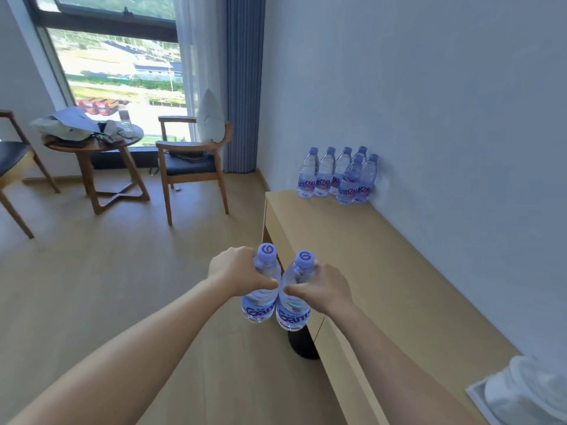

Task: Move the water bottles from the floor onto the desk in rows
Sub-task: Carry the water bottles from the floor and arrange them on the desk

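The long light wooden desk [383, 271] stands along the pale wall on the right and reaches from the near corner to the far end. At the left there is a large window with a blue-grey pleated curtain [244, 87] beside it. In front of the window stands a wooden armchair with a dark seat cushion [191, 167], and a white pillow leans upright against its backrest. Next to it is a small round wooden side table [101, 154] with clothes and bags lying on it. At the far end of the desk, close to the wall, a group of six clear plastic water bottles with purple caps [337, 176] stands upright in two rows, four behind and two in front. Both arms reach forward over the wooden floor, just beside the edge of the desk. The left hand [237, 271] has its fingers curled around the upper part of one clear water bottle with a purple cap [261, 297], and the right hand [322, 289] grips a second clear bottle of the same kind [293, 305] in the same way. The two held bottles are upright, touch each other side by side, and are in the air above the floor.
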Demonstrator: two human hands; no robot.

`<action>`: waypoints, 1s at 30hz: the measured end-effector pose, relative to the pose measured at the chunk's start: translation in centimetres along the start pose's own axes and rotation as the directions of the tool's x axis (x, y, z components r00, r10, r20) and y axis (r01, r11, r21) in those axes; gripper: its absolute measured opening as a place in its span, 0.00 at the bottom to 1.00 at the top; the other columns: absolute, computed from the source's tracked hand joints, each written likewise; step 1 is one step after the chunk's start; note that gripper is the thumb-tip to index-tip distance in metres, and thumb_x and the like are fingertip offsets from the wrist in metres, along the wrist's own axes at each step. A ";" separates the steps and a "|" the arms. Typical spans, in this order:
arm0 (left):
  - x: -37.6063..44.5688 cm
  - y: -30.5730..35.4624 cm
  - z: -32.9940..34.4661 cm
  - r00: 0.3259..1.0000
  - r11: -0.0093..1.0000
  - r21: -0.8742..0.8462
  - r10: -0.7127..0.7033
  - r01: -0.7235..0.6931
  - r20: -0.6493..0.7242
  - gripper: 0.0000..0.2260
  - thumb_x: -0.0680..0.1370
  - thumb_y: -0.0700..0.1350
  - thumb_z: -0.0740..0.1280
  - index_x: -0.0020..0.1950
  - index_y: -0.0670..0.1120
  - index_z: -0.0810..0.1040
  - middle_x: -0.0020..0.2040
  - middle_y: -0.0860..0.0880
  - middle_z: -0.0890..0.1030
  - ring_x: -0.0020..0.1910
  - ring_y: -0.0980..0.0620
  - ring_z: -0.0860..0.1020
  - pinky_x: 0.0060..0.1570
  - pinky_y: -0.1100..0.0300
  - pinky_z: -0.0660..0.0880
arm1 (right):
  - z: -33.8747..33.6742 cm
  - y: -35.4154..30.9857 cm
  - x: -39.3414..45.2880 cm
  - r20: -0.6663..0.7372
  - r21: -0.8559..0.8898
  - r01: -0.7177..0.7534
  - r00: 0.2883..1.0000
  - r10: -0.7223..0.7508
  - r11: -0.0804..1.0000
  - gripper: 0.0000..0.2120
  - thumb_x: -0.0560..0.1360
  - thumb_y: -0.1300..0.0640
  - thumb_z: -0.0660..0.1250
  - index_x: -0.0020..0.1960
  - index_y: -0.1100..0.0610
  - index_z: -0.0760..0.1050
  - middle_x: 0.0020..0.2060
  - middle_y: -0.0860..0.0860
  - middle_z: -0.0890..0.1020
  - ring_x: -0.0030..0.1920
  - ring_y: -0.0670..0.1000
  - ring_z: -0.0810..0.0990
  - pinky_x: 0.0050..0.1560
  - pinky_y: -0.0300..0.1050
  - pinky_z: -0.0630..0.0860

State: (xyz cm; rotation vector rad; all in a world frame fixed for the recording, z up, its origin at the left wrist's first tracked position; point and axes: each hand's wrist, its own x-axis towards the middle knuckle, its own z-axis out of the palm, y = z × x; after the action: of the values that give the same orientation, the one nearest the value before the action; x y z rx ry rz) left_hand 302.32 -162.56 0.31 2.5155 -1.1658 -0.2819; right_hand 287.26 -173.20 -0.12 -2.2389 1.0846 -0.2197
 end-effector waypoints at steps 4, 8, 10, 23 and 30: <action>6.4 0.6 0.7 0.998 0.998 0.024 0.058 -0.059 0.034 0.21 0.57 0.66 0.69 0.34 0.50 0.72 0.29 0.54 0.75 0.29 0.56 0.74 0.26 0.64 0.66 | -0.8 0.4 5.2 -0.042 0.001 -0.066 0.997 0.066 0.998 0.18 0.58 0.43 0.70 0.44 0.48 0.73 0.31 0.44 0.76 0.32 0.46 0.76 0.28 0.40 0.65; 13.1 1.2 0.8 0.989 0.990 0.039 0.134 -0.137 0.069 0.20 0.57 0.65 0.69 0.32 0.51 0.69 0.28 0.54 0.74 0.28 0.56 0.72 0.25 0.64 0.63 | -1.1 0.3 10.5 -0.101 0.017 -0.162 0.982 0.163 0.987 0.14 0.58 0.43 0.69 0.36 0.48 0.70 0.27 0.45 0.73 0.28 0.46 0.73 0.27 0.40 0.63; 16.8 1.6 0.6 0.977 0.980 0.048 0.188 -0.193 0.097 0.21 0.57 0.66 0.70 0.35 0.50 0.72 0.30 0.54 0.75 0.30 0.56 0.74 0.25 0.64 0.64 | -1.3 0.1 13.2 -0.139 0.045 -0.214 0.966 0.218 0.976 0.13 0.57 0.44 0.69 0.35 0.49 0.69 0.27 0.45 0.74 0.27 0.46 0.73 0.26 0.39 0.63; 33.4 7.1 2.8 0.827 0.872 -0.040 0.476 -0.487 0.298 0.23 0.57 0.67 0.68 0.42 0.52 0.75 0.36 0.54 0.78 0.35 0.56 0.77 0.30 0.62 0.70 | -4.7 2.0 24.2 -0.327 0.158 -0.456 0.813 0.482 0.876 0.16 0.59 0.40 0.69 0.39 0.50 0.72 0.32 0.46 0.77 0.31 0.49 0.76 0.27 0.40 0.63; 37.6 12.6 6.0 0.728 0.801 -0.075 0.576 -0.595 0.371 0.20 0.57 0.66 0.68 0.37 0.52 0.72 0.35 0.55 0.76 0.36 0.54 0.76 0.30 0.61 0.68 | -7.5 6.1 26.5 -0.361 0.213 -0.535 0.734 0.575 0.817 0.18 0.60 0.42 0.71 0.44 0.50 0.72 0.35 0.45 0.78 0.35 0.48 0.77 0.29 0.40 0.65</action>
State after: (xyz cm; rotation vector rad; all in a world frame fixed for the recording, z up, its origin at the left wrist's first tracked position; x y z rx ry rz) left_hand 315.76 -200.31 -1.41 2.0200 -2.0716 -0.5844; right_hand 297.44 -199.52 -1.04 -1.7095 1.8812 -0.4858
